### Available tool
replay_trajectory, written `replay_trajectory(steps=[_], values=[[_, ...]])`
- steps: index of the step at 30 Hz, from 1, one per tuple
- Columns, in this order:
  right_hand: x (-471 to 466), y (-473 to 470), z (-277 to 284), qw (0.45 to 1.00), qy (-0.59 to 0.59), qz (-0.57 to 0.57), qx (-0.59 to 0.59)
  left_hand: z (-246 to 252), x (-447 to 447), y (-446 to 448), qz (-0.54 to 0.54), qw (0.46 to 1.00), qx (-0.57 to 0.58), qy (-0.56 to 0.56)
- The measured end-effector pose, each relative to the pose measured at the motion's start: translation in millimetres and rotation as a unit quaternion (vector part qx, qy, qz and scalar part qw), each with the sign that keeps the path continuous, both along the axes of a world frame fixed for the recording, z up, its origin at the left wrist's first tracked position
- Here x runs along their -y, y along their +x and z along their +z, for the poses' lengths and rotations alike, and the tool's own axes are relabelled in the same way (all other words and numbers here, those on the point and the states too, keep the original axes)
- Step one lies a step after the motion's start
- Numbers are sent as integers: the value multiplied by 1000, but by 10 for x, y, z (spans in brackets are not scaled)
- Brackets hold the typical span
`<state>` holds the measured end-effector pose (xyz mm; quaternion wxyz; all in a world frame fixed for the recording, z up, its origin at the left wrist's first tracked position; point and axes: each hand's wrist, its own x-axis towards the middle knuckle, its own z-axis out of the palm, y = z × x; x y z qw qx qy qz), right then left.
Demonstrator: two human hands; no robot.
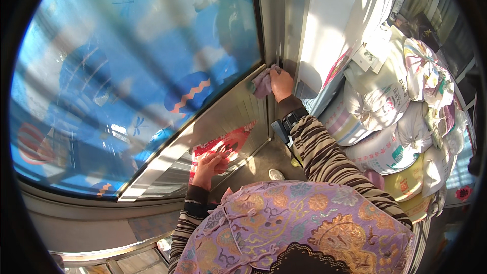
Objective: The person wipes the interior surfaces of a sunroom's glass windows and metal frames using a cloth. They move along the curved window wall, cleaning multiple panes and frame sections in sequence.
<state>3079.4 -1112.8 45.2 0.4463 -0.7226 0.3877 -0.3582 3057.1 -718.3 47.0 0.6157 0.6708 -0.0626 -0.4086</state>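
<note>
My right hand (282, 83) grips a crumpled mauve cloth (262, 83) and presses it to the metal door frame, at the lower corner of the glass pane (144, 64). That pane is covered with a blue film printed with hot-air balloons. Lower down, my left hand (209, 165) has its fingers curled in front of a red paper sheet (232, 142) with dark marks, set against the door's ribbed lower panel (251, 121). Whether those fingers pinch the paper or only touch it is not clear.
Stuffed white sacks (380, 99) bearing print are piled at the right, with yellow sacks (407, 182) underneath. A white shoe tip (276, 175) shows on the floor (262, 160). Behind my right hand is a sunlit white surface (331, 19).
</note>
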Motion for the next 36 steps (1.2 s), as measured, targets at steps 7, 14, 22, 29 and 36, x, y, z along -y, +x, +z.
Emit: replay_trajectory(steps=[7, 14, 22, 29, 36], values=[[92, -94, 179, 943, 246, 226, 6, -29, -72, -37, 17, 1000, -12, 18], [-221, -222, 232, 970, -182, 78, -137, -7, -21, -58, 14, 1000, -12, 9], [-234, -177, 93, 995, -84, -10, 51, 48, -183, -115, 48, 998, -4, 51], [18, 8, -559, 981, 37, -43, 185, 28, -393, -135, 60, 997, -1, 42], [-453, -450, -1385, 891, 298, 128, 318, 18, -426, -146, 60, 997, -6, 54]])
